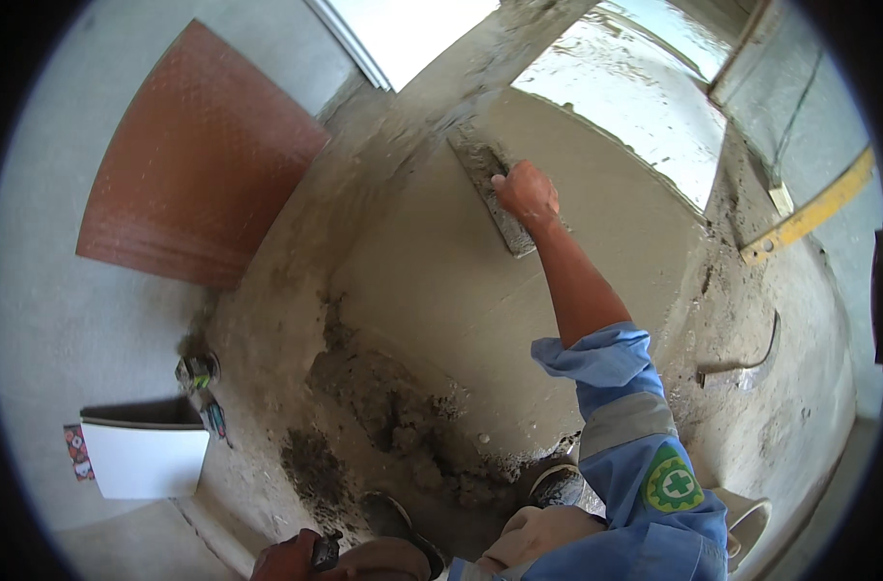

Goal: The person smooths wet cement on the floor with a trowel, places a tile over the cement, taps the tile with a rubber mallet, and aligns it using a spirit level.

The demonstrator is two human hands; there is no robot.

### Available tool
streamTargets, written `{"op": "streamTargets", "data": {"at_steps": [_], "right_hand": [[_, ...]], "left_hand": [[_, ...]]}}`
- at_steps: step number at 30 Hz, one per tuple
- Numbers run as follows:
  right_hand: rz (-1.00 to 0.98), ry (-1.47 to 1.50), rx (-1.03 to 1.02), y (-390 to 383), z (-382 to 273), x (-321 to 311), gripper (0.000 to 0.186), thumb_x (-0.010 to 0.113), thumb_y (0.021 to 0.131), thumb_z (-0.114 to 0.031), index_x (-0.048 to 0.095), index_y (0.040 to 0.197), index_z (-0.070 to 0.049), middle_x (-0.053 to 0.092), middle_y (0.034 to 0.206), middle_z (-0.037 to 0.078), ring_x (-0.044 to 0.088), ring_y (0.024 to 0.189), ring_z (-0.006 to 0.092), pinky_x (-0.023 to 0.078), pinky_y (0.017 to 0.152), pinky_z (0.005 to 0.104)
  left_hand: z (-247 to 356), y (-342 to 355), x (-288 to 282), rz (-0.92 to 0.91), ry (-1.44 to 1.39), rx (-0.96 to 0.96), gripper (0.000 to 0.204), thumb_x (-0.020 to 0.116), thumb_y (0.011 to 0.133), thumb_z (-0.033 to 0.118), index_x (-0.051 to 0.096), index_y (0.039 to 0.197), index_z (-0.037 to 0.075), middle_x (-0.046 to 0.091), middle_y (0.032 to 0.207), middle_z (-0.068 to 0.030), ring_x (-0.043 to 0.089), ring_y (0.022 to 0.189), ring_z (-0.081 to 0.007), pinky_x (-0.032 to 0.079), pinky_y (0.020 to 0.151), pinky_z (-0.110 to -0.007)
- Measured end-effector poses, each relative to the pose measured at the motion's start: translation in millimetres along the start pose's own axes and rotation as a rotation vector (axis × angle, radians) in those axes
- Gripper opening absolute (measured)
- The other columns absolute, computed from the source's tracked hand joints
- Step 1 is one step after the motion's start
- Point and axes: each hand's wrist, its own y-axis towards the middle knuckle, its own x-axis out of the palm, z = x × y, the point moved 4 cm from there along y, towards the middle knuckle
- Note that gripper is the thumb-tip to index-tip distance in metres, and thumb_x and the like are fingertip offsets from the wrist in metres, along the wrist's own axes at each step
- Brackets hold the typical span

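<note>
You are working over a floor [277, 300] where a patch of smooth wet cement [441, 281] spreads out, its right edge meeting rougher ground and its near-left edge breaking into a lumpy mortar heap [388, 407] by your boots. A red-brown board [204, 155] leans on the left wall [34, 281], and bright light falls beyond the patch's far-right edge. Near the floor's right edge lie a curved tool [742, 373] and the lower end of a yellow bar [814, 208].

A pale round-mouthed container [751, 518] sits by your right sleeve, which partly hides it; you cannot tell its contents.

Your right arm reaches forward, its sleeve rolled toward the elbow. Your right hand [528, 194] has its fingers closed round the grip of a long float [490, 189], laid on the far part of the patch. Your left hand [288, 559], cut by the lower edge, has its fingers curled around a small dark object [325, 551].
</note>
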Motion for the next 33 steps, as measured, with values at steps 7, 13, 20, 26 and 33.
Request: {"op": "streamTargets", "data": {"at_steps": [7, 13, 20, 26, 33], "right_hand": [[-0.317, -0.054, -0.268, -100.4, -58.6, 68.1, 0.034, 0.065, 0.090, -0.036, 0.070, 0.107, -0.007, 0.071, 0.103, 0.020, 0.068, 0.100, 0.0404, 0.054, 0.087, 0.0497], [-0.386, -0.142, -0.539, -168.9, -46.8, 83.5, 0.033, 0.065, 0.090, -0.036, 0.069, 0.100, -0.004, 0.072, 0.095, 0.020, 0.069, 0.093, 0.0401, 0.055, 0.082, 0.0508], [-0.135, -0.163, -0.244, -114.0, 19.9, 13.9, 0.035, 0.061, 0.094, -0.036, 0.067, 0.103, -0.002, 0.072, 0.095, 0.021, 0.070, 0.093, 0.0391, 0.055, 0.081, 0.0512], [0.185, -0.189, 0.226, -109.8, 170.7, -103.8, 0.042, 0.060, 0.092, -0.040, 0.068, 0.107, -0.002, 0.071, 0.101, 0.025, 0.068, 0.095, 0.0429, 0.054, 0.085, 0.0513], [0.475, -0.057, 0.341, -171.5, 255.7, -159.6, 0.055, 0.066, 0.090, -0.036, 0.060, 0.127, 0.004, 0.071, 0.091, 0.024, 0.071, 0.090, 0.0369, 0.056, 0.079, 0.0451]], "left_hand": [[-9.6, -0.1, 1.7, -0.015, -0.022, 0.016, 0.047, 0.078, 0.082, 0.036, 0.052, 0.105, 0.004, 0.065, 0.090, -0.0230, 0.065, 0.087, -0.0427, 0.050, 0.071, -0.048], [14.2, -2.1, -11.5, 0.035, 0.032, 0.079, 0.050, 0.079, 0.081, 0.036, 0.052, 0.108, 0.004, 0.066, 0.090, -0.0213, 0.066, 0.086, -0.0411, 0.051, 0.073, -0.046], [3.1, -5.6, -2.2, 0.010, -0.014, 0.096, 0.050, 0.077, 0.083, 0.036, 0.051, 0.112, 0.004, 0.065, 0.093, -0.0214, 0.064, 0.086, -0.0392, 0.050, 0.074, -0.046], [1.2, -9.8, -4.5, -0.004, 0.053, 0.052, 0.052, 0.077, 0.084, 0.033, 0.051, 0.118, 0.002, 0.064, 0.095, -0.0229, 0.063, 0.088, -0.0393, 0.049, 0.075, -0.047], [1.6, -0.2, -5.0, 0.025, 0.023, 0.057, 0.049, 0.075, 0.086, 0.032, 0.051, 0.118, 0.003, 0.065, 0.099, -0.0224, 0.064, 0.092, -0.0399, 0.049, 0.075, -0.049]]}}
